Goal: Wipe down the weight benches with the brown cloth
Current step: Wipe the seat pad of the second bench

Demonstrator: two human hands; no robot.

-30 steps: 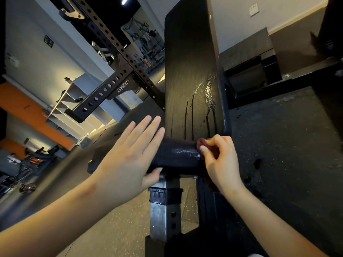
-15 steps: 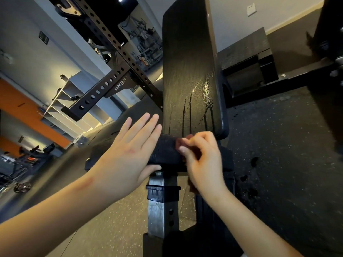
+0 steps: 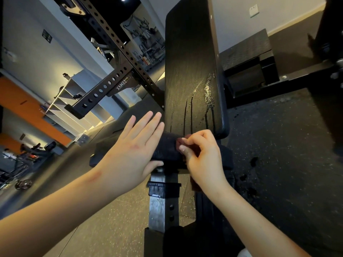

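Dim gym, speckled rubber floor (image 3: 278, 145); the black padded weight bench (image 3: 191, 71) has its backrest raised and streaked wet; the grip of the right hand (image 3: 202, 158) pinches the soft, limp brown cloth (image 3: 181, 143) against the bench's lower pad; the left hand (image 3: 133, 145) lies flat beside it, grip wide; the cloth, held bunched, likely wipes best.
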